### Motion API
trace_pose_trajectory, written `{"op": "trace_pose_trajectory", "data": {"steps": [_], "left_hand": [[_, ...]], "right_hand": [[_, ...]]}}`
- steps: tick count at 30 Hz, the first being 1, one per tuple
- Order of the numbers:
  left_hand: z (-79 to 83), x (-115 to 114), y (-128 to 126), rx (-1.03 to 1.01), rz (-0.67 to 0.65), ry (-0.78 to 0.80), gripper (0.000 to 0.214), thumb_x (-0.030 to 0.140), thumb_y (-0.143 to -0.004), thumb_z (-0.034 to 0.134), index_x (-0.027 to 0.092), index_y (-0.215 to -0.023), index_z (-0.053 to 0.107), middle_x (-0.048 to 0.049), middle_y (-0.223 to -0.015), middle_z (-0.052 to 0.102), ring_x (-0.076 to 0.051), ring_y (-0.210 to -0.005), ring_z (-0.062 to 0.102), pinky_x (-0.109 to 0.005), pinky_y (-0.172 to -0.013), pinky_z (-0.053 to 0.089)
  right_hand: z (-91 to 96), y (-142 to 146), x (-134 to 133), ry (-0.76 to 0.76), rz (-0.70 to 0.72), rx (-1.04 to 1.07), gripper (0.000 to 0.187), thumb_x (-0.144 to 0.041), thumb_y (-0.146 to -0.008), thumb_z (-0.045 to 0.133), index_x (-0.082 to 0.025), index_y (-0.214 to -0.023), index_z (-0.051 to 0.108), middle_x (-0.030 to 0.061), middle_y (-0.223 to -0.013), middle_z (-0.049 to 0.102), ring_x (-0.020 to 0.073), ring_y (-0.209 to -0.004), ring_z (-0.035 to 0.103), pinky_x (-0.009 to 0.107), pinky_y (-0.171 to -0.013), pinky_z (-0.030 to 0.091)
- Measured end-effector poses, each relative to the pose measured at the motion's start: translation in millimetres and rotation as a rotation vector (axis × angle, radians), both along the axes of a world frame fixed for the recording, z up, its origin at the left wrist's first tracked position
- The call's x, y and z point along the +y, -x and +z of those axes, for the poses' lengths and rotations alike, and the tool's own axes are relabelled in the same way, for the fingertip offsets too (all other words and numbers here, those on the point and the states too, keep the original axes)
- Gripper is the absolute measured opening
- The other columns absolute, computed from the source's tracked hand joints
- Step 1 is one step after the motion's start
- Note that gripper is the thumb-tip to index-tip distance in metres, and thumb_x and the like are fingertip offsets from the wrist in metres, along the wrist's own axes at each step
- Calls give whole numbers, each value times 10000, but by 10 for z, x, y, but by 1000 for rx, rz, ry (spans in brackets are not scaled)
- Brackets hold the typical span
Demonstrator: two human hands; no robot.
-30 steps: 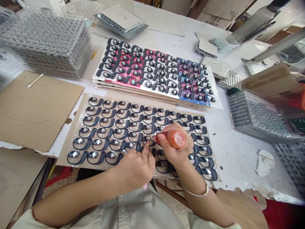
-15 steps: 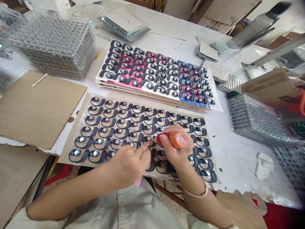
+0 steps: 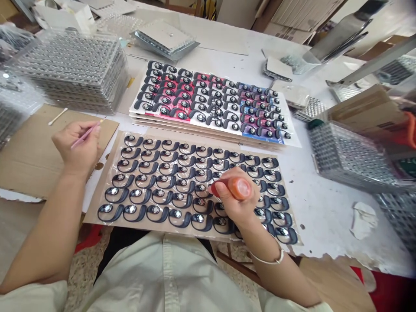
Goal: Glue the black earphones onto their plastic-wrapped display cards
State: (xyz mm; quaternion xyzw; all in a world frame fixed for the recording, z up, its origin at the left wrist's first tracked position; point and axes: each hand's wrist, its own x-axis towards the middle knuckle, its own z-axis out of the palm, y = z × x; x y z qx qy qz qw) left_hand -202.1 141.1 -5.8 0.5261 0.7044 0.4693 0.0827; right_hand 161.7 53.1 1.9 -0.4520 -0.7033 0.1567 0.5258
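Over the brown cardboard sheet (image 3: 32, 151) at the left, my left hand (image 3: 78, 145) is closed around a thin pink pen-like stick (image 3: 85, 135), its tip pointing up and right. My right hand (image 3: 242, 208) is wrapped round an orange-red squeeze bottle (image 3: 238, 187). The bottle's narrow end points left, just above the rows of black curved pieces; I cannot tell whether it touches one. These black hook-shaped pieces (image 3: 160, 213), each with a shiny round stone, lie on a cardboard board (image 3: 107, 173) in front of me. My right hand hides some of them.
Behind lies a printed stack of boards (image 3: 211, 130) bearing more such pieces. Piled clear trays (image 3: 81, 65) stand at the back left, others (image 3: 351, 151) at the right. A cotton swab (image 3: 58, 116) rests on the left cardboard. A crumpled white scrap (image 3: 363, 220) is at the right.
My left hand has moved left and away from the black pieces to the brown cardboard, still with the pink stick. My right hand holds the bottle in nearly the same place.
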Motion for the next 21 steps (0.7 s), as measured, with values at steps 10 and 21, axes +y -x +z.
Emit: {"op": "trace_pose_trajectory", "data": {"steps": [10,21], "left_hand": [[46,-54,2,-70,-35,8,271,328,-801,662,157,-1007,706,60,-600,585,-51,-491,512,-179,-495,449],[68,-49,-8,-66,1,36,268,327,-795,677,152,-995,706,66,-608,602,-47,-488,522,-170,-482,459]], "right_hand": [[-7,7,5,2,12,26,98,-217,-778,678,-202,-803,584,-6,-650,590,145,-585,550,306,-547,454],[-16,3,9,23,16,33,101,-227,-772,684,-205,-794,589,-3,-653,589,149,-590,553,311,-538,455]]}}
